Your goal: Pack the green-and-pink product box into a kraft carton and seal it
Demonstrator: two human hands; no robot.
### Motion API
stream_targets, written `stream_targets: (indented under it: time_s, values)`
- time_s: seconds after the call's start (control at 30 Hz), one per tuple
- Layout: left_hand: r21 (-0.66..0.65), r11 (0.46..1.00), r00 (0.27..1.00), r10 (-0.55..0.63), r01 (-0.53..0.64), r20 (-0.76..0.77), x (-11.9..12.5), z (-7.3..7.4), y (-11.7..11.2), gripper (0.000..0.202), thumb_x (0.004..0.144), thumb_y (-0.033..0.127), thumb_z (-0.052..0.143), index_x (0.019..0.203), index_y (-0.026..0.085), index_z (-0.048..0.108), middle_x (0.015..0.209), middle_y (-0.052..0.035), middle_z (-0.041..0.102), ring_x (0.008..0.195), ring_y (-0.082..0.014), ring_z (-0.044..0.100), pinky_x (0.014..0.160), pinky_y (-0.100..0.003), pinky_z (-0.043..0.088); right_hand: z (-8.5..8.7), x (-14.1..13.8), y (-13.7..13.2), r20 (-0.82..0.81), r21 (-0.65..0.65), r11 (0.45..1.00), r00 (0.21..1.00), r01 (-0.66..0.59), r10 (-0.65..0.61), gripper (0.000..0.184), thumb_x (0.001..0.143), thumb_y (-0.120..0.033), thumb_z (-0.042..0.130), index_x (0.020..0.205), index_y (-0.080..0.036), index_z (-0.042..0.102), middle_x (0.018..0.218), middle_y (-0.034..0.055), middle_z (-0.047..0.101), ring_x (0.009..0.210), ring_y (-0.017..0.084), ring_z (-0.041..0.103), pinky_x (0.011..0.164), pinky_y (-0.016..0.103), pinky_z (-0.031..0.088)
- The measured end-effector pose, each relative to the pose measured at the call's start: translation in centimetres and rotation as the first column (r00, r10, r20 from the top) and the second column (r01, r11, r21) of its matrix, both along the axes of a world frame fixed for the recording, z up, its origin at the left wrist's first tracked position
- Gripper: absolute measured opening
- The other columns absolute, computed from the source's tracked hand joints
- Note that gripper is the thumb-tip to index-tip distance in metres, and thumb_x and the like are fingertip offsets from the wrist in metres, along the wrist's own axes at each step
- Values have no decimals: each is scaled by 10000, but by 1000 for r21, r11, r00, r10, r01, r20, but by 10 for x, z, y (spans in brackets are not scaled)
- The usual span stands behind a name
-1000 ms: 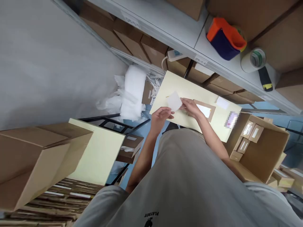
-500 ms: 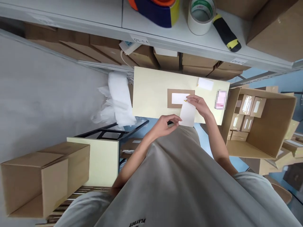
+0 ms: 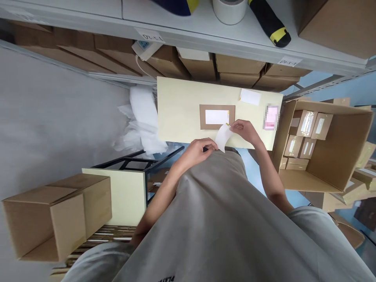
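Observation:
Both my hands hold a small white paper sheet point(image 3: 223, 137) just above the near edge of a pale yellow table point(image 3: 182, 105). My right hand point(image 3: 245, 131) pinches its upper end, where a bit of yellow shows. My left hand point(image 3: 198, 150) is closed on its lower end. The sheet curls between them. Just beyond it on the table lies a flat brown box point(image 3: 217, 116) with a white label on top. A second white label point(image 3: 250, 96) lies farther back on the table, and a pink blurred item point(image 3: 270, 117) sits near the right edge.
An open carton point(image 3: 323, 145) with several small boxes stands right of the table. Shelving with brown boxes point(image 3: 205, 64), a tape roll point(image 3: 229, 9) and a black-yellow tool point(image 3: 268, 21) runs behind. White foam wrap point(image 3: 143, 117) lies left; a cardboard box point(image 3: 55, 213) and second yellow table point(image 3: 126, 196) sit near left.
The view swung until the table sat square in front. The white sheet went from held flat and higher to lower and curled between both hands, nearer my body.

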State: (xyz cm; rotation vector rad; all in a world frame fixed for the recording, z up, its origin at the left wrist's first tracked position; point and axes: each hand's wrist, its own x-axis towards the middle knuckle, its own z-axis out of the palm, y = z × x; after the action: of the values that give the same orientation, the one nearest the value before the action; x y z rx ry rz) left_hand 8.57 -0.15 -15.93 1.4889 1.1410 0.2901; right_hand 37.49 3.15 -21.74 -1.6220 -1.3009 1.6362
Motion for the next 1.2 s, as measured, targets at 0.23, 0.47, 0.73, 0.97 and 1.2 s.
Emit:
stream_targets:
  time_s: [0.23,0.47,0.73,0.97,1.2]
  values:
    - [-127,953,961,269,-275,-62,-14,-46,2,266,878,484,798,985,243,832,1222,-106,889,1056,-284,842,986,-398,659,22,-12,-23,398,363,931,901,21,-175,162,1121,-348,653,1048,-272,776,1184,112,765,1126,317,727,1004,504,619]
    - [-240,826,828,547,-510,123,-9,-62,3,404,818,576,909,959,207,827,1173,-157,882,972,-259,826,958,-425,672,46,-44,-53,288,397,916,940,57,-183,124,1121,-370,702,1114,-328,818,1175,120,727,1223,372,638,1085,564,570]
    - [-343,726,702,678,-596,217,-8,-73,1,513,758,606,970,1048,210,822,1057,-83,865,916,-219,790,819,-338,643,80,-81,-74,93,338,941,996,-24,-9,139,1069,-421,798,950,-364,842,949,55,734,989,300,662,884,491,612]
    - [-355,751,736,645,-557,208,-13,-73,7,512,807,626,944,1084,205,851,1036,-88,836,804,-166,706,753,-309,594,84,-73,-66,-13,270,958,996,93,-93,247,1008,-545,858,887,-333,819,927,55,743,929,280,650,847,489,594]
    - [-321,767,745,630,-555,219,-15,-78,11,354,818,524,933,929,223,786,874,-37,752,755,-166,652,718,-316,555,83,-71,-65,16,241,963,992,118,-125,276,987,-597,868,886,-345,815,945,63,741,979,301,657,905,509,592]
